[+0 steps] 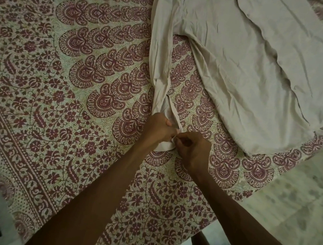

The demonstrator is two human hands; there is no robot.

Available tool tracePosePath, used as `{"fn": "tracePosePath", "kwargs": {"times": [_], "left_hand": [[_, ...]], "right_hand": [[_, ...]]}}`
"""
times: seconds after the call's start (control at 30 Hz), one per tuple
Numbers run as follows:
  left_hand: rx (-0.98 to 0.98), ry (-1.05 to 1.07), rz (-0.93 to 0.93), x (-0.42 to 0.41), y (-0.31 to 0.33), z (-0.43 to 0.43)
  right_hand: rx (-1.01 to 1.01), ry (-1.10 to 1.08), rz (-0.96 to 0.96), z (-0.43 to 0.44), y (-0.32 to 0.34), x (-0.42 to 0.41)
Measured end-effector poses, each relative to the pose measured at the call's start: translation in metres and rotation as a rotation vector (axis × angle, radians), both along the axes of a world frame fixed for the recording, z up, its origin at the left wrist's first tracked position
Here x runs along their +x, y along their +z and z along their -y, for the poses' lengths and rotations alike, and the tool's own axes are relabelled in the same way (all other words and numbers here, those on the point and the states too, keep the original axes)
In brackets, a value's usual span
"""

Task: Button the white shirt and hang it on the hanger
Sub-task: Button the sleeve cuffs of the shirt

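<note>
As left hand (159, 128) and right hand (193, 149) fingers pinch the shirt cuff (163, 146), they hide its fastening.

Cannot see the fastening on the cuff (165, 145) between left hand (158, 129) and right hand (192, 149); cannot follow white shirt (255, 62) past far edge.

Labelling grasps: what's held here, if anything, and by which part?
The creased white fabric shirt, by its sleeve cuff: the left hand grips the cuff, and the right hand pinches its edge.
</note>
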State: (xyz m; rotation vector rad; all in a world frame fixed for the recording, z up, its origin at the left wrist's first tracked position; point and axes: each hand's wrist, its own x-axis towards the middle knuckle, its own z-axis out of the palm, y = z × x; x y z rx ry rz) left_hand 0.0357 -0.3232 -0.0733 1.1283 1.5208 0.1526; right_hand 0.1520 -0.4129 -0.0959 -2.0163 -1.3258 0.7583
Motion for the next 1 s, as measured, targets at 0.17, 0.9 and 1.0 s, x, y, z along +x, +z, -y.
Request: {"fn": "tracePosePath", "kwargs": {"times": [0.17,0.9,1.0], "left_hand": [[-0.16,0.061,0.023,0.003,0.003,-0.008],[-0.178,-0.084,-0.103,0.0,-0.001,-0.013],[-0.145,-0.139,-0.139,0.0,0.001,-0.017]], "right_hand": [[0.037,-0.025,0.007,0.006,-0.007,-0.003],[0.149,0.064,0.049,0.012,-0.006,-0.004],[0.153,0.074,0.064,0.012,-0.007,-0.005]]}}
